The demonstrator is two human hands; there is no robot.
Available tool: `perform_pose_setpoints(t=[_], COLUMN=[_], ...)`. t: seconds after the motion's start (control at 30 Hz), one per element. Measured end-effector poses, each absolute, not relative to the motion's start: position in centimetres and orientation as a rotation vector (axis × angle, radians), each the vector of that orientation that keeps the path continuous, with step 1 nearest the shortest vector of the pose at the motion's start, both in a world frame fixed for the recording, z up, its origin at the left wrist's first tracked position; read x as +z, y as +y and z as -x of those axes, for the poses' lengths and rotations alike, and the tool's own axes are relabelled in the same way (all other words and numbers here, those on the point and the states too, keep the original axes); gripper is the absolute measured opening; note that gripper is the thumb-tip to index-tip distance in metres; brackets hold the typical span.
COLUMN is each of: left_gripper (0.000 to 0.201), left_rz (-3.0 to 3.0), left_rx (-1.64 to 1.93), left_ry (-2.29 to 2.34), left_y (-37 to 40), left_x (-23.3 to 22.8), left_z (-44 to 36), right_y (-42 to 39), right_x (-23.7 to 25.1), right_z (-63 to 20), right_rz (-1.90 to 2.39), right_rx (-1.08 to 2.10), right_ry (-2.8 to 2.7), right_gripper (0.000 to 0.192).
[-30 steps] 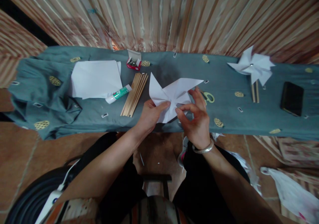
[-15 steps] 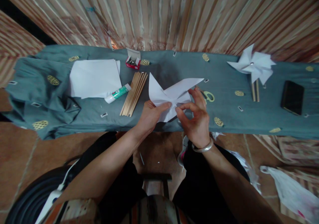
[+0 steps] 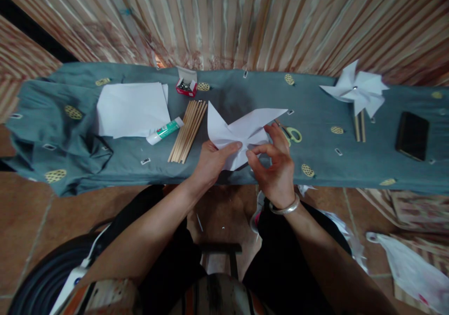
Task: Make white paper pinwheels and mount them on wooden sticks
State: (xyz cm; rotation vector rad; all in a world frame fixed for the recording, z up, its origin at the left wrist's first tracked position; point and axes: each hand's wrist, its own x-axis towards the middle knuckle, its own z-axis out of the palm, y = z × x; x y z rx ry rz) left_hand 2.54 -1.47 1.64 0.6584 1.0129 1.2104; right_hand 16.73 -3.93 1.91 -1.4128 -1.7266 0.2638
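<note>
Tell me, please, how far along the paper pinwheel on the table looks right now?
Done: one finished pinwheel lies on its sticks at the right. In hand: the left hand and right hand pinch a cut paper sheet at its centre, flaps partly folded in. Left: it has no stick yet; the wooden sticks, glue stick and pin box lie untouched.

1 head-worn camera is provided. The scene is viewed from above, forward and steeply downward, at close range. The cloth-covered worktop (image 3: 315,165) is spanned across mid-frame; the curtain (image 3: 245,20) is seen beyond, the floor (image 3: 21,226) below.
</note>
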Motion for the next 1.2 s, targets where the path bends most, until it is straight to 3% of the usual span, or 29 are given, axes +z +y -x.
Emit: perform_pose_setpoints(t=[0.63, 0.9, 1.2], left_gripper=[0.038, 0.033, 0.029], left_rz=[-0.401, -0.413, -0.601], left_rx=[1.201, 1.146, 1.089], left_ry=[0.925, 0.928, 0.989], left_y=[0.2, 0.3, -0.5], left_x=[2.4, 2.8, 2.1], left_z=[-1.2, -1.0, -1.1], right_y=[-5.1, -5.6, -5.2], right_x=[3.8, 3.6, 3.6], right_z=[-17.1, -16.6, -16.5], right_rz=[1.344, 1.327, 1.310], right_rx=[0.226, 0.879, 1.157], right_ry=[-1.772, -1.546, -1.377], right_gripper=[0.011, 0.024, 0.019])
